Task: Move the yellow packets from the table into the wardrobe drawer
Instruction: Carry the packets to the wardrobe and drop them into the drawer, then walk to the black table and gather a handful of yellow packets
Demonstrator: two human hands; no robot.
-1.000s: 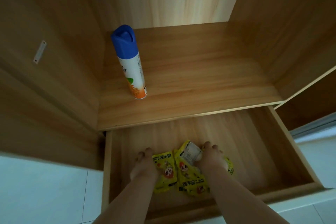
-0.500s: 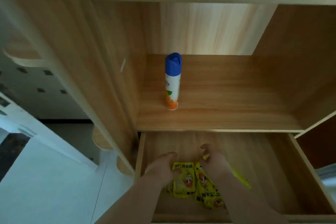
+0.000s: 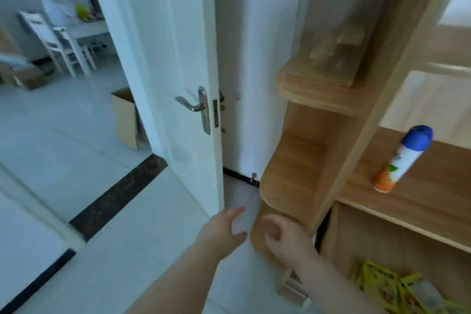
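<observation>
Several yellow packets (image 3: pixel 384 288) lie in the open wardrobe drawer (image 3: pixel 369 234) at the bottom right. My left hand (image 3: pixel 224 228) is out over the white floor, left of the wardrobe, fingers apart and holding nothing. My right hand (image 3: pixel 285 237) hovers in front of the wardrobe's rounded corner shelves, fingers loosely curled, nothing in it. Far off through the doorway stands a white table (image 3: pixel 86 27) with something yellow (image 3: pixel 85 14) on it, too small to make out.
A blue-capped spray can (image 3: pixel 401 159) stands on the shelf above the drawer. An open white door (image 3: pixel 188 79) with a metal handle is just left of the wardrobe. A cardboard box (image 3: pixel 126 117) and a white chair (image 3: pixel 51 41) are beyond the doorway.
Both hands have let go of the packets and come out of the drawer. The view has swung left from the drawer to the doorway.
</observation>
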